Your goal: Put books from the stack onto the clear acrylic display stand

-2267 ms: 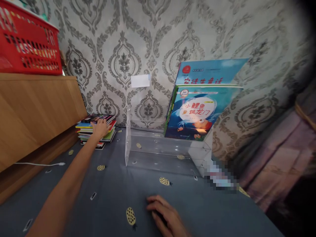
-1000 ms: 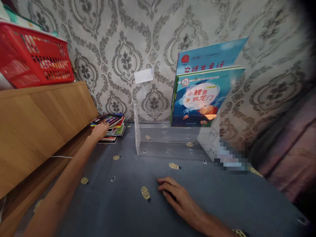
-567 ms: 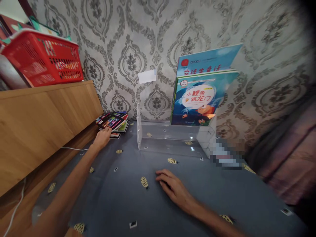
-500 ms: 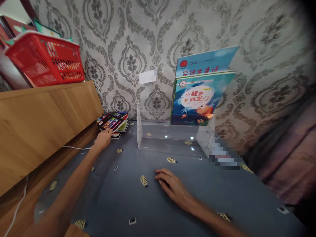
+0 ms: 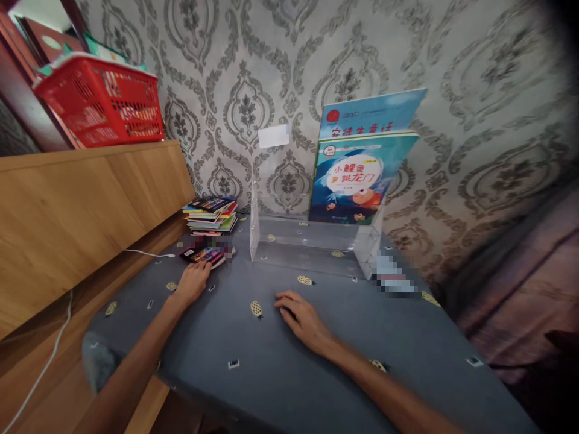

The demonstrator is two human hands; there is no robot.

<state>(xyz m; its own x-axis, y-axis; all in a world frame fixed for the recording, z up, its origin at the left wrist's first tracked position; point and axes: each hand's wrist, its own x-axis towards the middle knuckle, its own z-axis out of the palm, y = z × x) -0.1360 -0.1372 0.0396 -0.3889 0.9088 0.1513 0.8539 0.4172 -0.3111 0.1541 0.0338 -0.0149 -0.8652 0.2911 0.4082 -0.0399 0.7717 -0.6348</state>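
My left hand [image 5: 193, 281] grips the near edge of a dark book [image 5: 199, 253] with a colourful cover, its fingers closed on it. That book is in front of a stack of books [image 5: 210, 218] by the wooden cabinet, and part of it is blurred out. My right hand [image 5: 301, 318] lies on the tablecloth with fingers loosely stretched, holding nothing. Beyond it stands a clear acrylic rack [image 5: 294, 258]. A blue picture book [image 5: 346, 181] with an orange fish leans upright in its right part, and a taller blue book [image 5: 375, 114] shows behind.
A wooden cabinet [image 5: 90, 199] borders the left side, with a red plastic basket [image 5: 104, 105] on top. A white cable [image 5: 149, 253] reaches onto the grey tablecloth [image 5: 208, 337]. To the rack's right lies a pixelated item [image 5: 393, 276]. A curtain [image 5: 511, 283] hangs at the right.
My left hand has drawn the dark book off the stack and towards me, a little to the right. My right hand stays about where it was on the cloth; the view has shifted slightly.
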